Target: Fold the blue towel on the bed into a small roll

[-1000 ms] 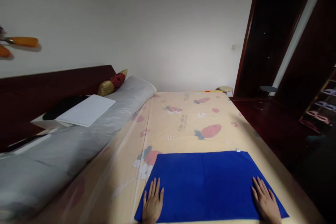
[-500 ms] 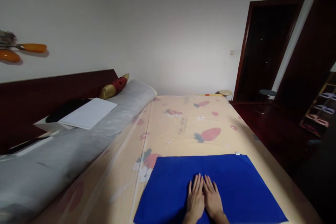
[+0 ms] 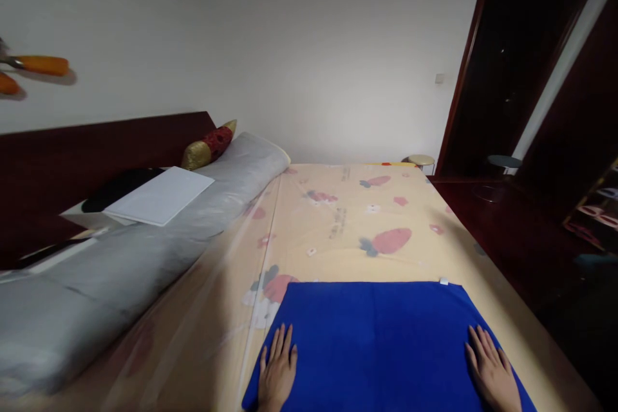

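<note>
A bright blue towel [image 3: 381,341] lies spread flat on the near end of a bed with a cream sheet printed with strawberries [image 3: 357,225]. My left hand [image 3: 277,373] rests palm down on the towel's left edge, fingers stretched out. On the towel's right edge lies my right hand [image 3: 492,373], also flat with fingers apart. Neither hand holds anything. A small white tag [image 3: 443,281] shows at the towel's far right corner.
A long grey rolled quilt [image 3: 145,251] runs along the bed's left side, with a white flat board [image 3: 159,195] and a red and gold cushion [image 3: 210,145] by the dark headboard [image 3: 72,161]. Dark wooden furniture [image 3: 497,219], two stools and a doorway [image 3: 512,64] stand right.
Both hands were together at the towel's middle half a second ago; they have slid apart to its left and right edges. The towel stays flat.
</note>
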`<state>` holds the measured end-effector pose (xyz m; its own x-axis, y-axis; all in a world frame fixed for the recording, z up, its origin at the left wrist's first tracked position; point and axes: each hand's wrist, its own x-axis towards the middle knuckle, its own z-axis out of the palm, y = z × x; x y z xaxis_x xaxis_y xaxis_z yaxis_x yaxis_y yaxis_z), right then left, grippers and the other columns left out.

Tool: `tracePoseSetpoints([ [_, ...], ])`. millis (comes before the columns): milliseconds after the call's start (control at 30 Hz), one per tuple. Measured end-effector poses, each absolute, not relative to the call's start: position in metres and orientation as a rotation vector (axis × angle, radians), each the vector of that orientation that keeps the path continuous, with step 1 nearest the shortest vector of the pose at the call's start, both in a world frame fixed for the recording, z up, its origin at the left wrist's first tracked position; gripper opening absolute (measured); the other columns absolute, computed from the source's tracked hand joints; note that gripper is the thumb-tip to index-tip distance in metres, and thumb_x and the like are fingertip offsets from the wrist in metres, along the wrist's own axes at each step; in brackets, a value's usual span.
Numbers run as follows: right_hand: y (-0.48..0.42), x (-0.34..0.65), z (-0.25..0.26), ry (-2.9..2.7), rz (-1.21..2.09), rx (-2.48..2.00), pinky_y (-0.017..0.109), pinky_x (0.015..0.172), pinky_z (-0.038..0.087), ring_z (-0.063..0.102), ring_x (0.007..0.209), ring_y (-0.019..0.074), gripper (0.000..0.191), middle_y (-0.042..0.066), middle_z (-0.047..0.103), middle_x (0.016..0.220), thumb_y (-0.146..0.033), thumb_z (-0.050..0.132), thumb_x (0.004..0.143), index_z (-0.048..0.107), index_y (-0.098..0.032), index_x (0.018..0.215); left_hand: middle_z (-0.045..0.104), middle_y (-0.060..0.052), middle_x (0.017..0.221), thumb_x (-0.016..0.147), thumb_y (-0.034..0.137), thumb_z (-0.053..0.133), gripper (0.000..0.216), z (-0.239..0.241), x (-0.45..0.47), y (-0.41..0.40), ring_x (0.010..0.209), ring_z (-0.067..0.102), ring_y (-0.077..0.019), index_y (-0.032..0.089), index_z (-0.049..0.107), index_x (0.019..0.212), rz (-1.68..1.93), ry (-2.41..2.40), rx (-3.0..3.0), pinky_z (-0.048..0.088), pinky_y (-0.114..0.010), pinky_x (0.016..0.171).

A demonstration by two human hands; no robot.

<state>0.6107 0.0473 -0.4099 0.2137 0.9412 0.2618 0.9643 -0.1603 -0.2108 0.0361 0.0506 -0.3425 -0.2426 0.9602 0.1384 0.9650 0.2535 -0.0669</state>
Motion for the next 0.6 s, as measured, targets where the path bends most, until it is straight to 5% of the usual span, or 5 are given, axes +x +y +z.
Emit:
tracePoseSetpoints([
  [100,0.054,0.572,-0.405,-1.745,-0.139,-2.116,0.053,0.115,0.022,0.019,0.145,0.0268,0.073,0.009,0.028,0.156,-0.060,0.018,0.091,0.032,-0.017,0.147,0.033,-0.005,0.154,0.091,0.018,0.026,0.055,-0.342,0.077,0.060,0.143,0.028,-0.0202,0.022,0.031,0.146,-0.194,-2.286,-1.847,0.024,-0.047,0.115],
  [200,0.072,0.495,-0.384,-1.937,0.005,-1.957,0.049,0.116,0.025,0.023,0.144,0.0251,0.064,0.007,0.028,0.156,-0.056,0.026,0.094,0.035,-0.020,0.146,0.027,0.001,0.156,0.092,0.016,0.027,0.059,-0.337,0.146,0.079,0.144,0.023,-0.0160,0.026,0.016,0.149,-0.333,-1.986,-2.247,0.026,-0.041,0.116],
  [367,0.115,0.387,-0.353,-2.242,0.287,-1.639,0.042,0.117,0.026,0.023,0.144,0.0200,0.052,0.002,0.026,0.156,-0.039,0.028,0.097,0.027,-0.026,0.148,0.027,0.000,0.156,0.096,0.024,0.028,0.058,-0.337,0.241,0.121,0.143,0.026,-0.0174,0.027,0.004,0.149,-0.383,-1.779,-2.611,0.031,-0.043,0.116],
  [600,0.169,0.484,-0.361,-2.250,0.195,-1.793,0.044,0.116,0.025,0.025,0.144,0.0209,0.058,0.004,0.029,0.155,-0.054,0.027,0.096,0.031,-0.026,0.147,0.021,0.001,0.158,0.098,0.039,0.026,0.052,-0.334,0.146,0.178,0.145,0.023,-0.0184,0.031,0.016,0.149,-0.152,-2.077,-2.435,0.023,-0.049,0.117],
])
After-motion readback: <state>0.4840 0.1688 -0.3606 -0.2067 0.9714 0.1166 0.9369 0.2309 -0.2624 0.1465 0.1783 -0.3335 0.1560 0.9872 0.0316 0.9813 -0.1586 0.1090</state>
